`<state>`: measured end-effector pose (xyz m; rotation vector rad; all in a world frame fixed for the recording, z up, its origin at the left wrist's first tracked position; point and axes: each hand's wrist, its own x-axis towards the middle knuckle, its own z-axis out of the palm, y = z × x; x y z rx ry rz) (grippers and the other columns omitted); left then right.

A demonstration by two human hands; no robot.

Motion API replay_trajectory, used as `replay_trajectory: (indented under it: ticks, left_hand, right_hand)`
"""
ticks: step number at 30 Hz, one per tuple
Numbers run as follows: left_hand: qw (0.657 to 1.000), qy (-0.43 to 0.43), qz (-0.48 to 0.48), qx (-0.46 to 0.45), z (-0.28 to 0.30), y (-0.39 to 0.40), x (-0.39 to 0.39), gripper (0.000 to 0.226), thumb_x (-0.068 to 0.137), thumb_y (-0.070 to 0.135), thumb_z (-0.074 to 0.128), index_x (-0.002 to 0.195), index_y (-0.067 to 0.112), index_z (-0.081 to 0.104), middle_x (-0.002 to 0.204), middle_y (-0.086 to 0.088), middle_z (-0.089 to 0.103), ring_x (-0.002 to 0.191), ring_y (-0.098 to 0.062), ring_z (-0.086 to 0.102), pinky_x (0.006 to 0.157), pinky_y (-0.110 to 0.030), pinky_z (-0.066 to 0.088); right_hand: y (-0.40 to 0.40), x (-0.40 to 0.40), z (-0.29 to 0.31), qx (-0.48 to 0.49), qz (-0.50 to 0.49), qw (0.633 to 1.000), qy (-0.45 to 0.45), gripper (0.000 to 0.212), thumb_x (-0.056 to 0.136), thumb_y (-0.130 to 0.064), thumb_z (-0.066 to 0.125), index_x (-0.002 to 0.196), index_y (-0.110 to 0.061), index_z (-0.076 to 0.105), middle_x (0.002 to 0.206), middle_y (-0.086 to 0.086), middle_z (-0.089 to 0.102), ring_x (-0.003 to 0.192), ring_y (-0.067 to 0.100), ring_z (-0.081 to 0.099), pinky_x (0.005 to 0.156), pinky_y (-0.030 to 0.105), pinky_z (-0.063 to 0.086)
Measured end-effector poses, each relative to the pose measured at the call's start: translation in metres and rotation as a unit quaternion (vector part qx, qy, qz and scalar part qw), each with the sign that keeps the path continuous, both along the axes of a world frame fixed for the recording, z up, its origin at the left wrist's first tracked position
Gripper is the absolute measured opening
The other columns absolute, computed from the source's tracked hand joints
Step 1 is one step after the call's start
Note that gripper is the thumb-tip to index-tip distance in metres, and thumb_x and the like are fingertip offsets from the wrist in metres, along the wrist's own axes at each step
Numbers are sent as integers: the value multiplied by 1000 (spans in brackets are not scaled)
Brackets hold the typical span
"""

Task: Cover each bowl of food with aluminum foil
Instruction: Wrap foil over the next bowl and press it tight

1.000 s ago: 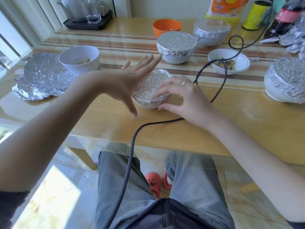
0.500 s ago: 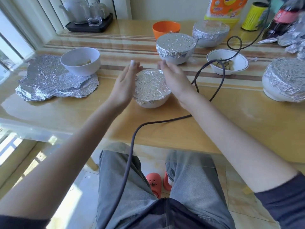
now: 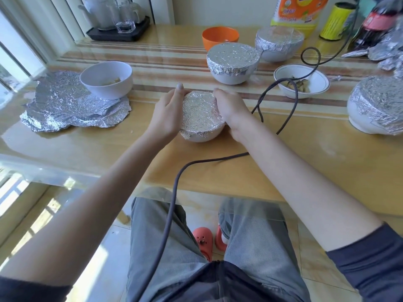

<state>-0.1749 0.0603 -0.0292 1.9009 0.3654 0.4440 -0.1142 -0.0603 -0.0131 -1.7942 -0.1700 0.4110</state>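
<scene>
Cupping the foil-covered bowl (image 3: 201, 115) between my left hand (image 3: 166, 115) and right hand (image 3: 231, 110), both curled against it; a dark cable (image 3: 290, 105) is lying just beside my right wrist.

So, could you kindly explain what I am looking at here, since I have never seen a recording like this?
There is no machine: a person wears a camera on the head, looking down at their own arms and lap. The left hand and right hand cup the sides of a small bowl, pressing its foil cover down around the rim. On the wooden table three more foil-covered bowls stand, at centre, behind it and far right. Two white bowls with food are uncovered: one resting on spare foil sheets, another right of centre. An orange bowl stands behind. The dark cable likely belongs to the camera.
</scene>
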Motion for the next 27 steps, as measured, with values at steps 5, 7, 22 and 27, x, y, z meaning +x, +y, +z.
replay_trajectory:
  ticks: [5,7,22,27]
  left_hand:
    - [1000,22,-3,3,4,0,-1,59,92,49,25,107,16,72,108,-4,71,106,-21,64,99,-42,47]
    - [1000,18,-4,6,4,0,-1,53,100,44,25,101,18,71,108,-6,71,104,-21,64,98,-42,46]
    - [992,-71,34,100,0,-16,-14,39,100,45,19,91,23,50,80,17,49,77,4,45,76,-11,35]
    - [986,-65,28,149,0,-16,-14,36,98,44,16,95,20,42,79,15,46,84,-7,40,75,-22,29]
  right_hand:
    - [5,3,-1,5,-19,1000,15,17,95,-14,34,78,-15,38,68,3,33,62,17,31,55,30,22]
    - [6,5,-2,-1,-23,999,30,23,94,-13,34,71,-16,35,69,2,34,60,17,30,55,30,22]
    - [1,12,-12,7,78,990,-121,38,102,-32,38,116,-11,67,113,1,68,104,16,62,99,36,47]
    - [1,14,-16,-1,59,993,-97,46,104,-32,35,111,4,62,92,22,59,80,18,46,72,28,34]
